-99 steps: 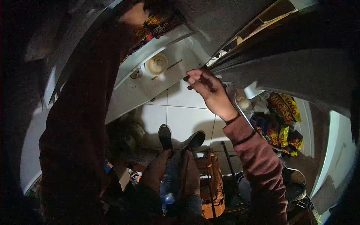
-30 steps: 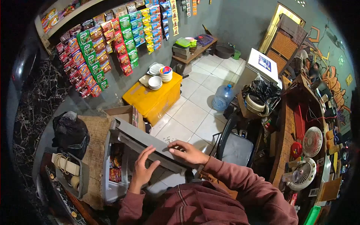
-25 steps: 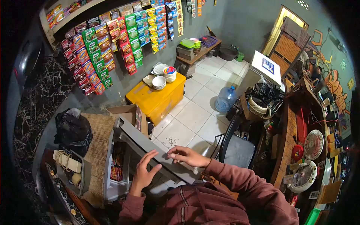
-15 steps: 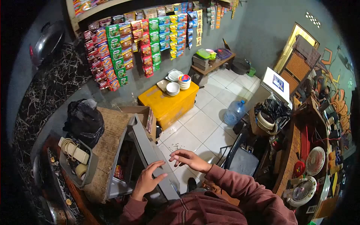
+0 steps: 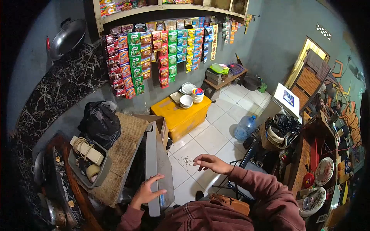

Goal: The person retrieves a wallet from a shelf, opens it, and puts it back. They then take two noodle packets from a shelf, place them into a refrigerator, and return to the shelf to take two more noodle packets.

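My left hand (image 5: 146,192) is open, thumb and fingers spread, and overlaps the near end of a grey door (image 5: 152,161). This door hangs ajar on a low, fridge-like cabinet whose dark inside shows in the gap. A worn brown mat (image 5: 121,154) covers the cabinet's top. Over the tiled floor, to the right of the door, my right hand (image 5: 214,164) hovers with loosely bent fingers and nothing in it.
On the mat sit a grey bin (image 5: 104,171) with a corded white device and a black plastic bag (image 5: 101,125). A yellow box (image 5: 175,119) bearing bowls stands ahead. To the right are a water bottle (image 5: 245,129) and a chair (image 5: 250,173).
The grey door has swung left toward the cabinet, narrowing the gap. My left hand has moved slightly left and down; my right hand has moved right. The view has shifted.
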`<state>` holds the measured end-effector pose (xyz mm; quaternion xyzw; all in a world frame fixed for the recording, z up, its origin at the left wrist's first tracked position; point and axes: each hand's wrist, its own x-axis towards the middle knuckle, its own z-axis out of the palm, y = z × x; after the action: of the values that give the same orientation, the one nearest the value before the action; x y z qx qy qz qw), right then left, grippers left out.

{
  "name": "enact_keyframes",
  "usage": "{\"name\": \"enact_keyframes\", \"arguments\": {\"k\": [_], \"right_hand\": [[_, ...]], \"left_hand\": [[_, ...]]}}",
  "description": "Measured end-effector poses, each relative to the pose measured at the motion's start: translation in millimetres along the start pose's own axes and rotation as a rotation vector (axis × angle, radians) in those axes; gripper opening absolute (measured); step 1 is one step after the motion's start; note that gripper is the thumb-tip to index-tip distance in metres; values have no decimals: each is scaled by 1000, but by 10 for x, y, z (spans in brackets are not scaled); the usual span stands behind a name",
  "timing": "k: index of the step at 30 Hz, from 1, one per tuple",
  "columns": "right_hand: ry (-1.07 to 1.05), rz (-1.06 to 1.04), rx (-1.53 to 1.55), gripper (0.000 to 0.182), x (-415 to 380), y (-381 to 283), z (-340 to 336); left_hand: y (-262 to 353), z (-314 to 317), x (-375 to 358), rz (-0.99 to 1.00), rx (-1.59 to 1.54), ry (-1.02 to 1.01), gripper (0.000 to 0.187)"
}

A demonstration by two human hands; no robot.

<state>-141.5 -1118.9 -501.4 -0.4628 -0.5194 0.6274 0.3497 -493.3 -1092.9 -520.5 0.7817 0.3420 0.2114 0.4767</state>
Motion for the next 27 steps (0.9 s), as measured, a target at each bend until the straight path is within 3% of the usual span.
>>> {"name": "enact_keyframes", "arguments": {"k": [8, 20, 27], "right_hand": [[283, -49, 240, 38, -82, -63, 257], [406, -77, 304, 36, -121, 16, 415], [481, -76, 345, 34, -264, 69, 258]], "left_hand": [[53, -65, -37, -87, 54, 95, 54], [41, -64, 110, -28, 80, 130, 41], [-46, -9, 282, -195, -78, 104, 47]]}}
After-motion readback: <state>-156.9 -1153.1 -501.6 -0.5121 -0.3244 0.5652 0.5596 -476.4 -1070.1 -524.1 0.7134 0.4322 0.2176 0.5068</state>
